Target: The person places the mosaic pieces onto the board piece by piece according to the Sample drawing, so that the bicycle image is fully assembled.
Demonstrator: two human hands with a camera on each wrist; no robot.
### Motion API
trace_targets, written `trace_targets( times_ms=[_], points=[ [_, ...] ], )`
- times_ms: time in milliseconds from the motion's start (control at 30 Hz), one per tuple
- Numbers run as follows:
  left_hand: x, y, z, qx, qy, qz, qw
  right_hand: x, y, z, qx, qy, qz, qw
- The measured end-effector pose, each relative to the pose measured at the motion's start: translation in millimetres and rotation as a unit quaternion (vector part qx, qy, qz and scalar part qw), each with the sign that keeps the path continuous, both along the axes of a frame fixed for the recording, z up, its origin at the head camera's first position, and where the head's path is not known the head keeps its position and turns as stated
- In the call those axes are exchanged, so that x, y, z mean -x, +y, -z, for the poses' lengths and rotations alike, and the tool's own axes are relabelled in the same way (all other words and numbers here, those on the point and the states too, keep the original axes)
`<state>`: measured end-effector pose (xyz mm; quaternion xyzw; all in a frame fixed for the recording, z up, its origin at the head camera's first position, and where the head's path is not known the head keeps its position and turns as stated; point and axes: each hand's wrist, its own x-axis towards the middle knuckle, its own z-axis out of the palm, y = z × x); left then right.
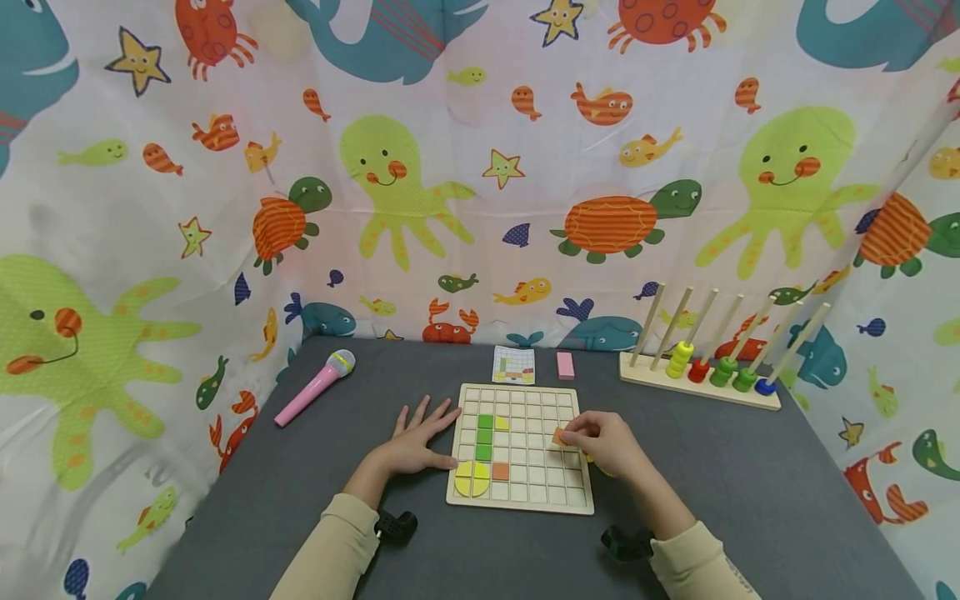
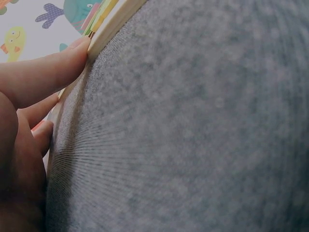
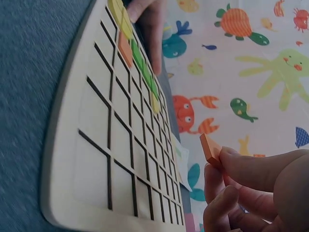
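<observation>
A pale wooden grid board lies on the dark table. My left hand rests at its left edge, fingers spread, with the thumb touching the rim. Above the board's right part, my right hand pinches an orange square tile between thumb and fingers, raised off the surface. On the board's left side lie green squares in a column, a yellow square, an orange square and a yellow circle of several pieces. Something yellow is mostly hidden beneath my right hand.
Behind the board are a printed pattern card and a pink block. A pink toy microphone lies at the left. A wooden peg rack with coloured rings stands back right, before a sea-animal curtain.
</observation>
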<state>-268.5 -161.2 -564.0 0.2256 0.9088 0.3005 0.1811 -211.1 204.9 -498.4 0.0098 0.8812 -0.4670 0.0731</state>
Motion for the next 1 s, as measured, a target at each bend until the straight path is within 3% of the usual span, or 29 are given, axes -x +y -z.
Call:
trace_targets(
  times_ms=[1000],
  points=[
    [-4.4, 1.3, -8.9, -0.006, 0.005, 0.006, 1.0, -17.5, -46.2, 23.3, -0.008, 0.015, -0.094, 0.995]
  ],
)
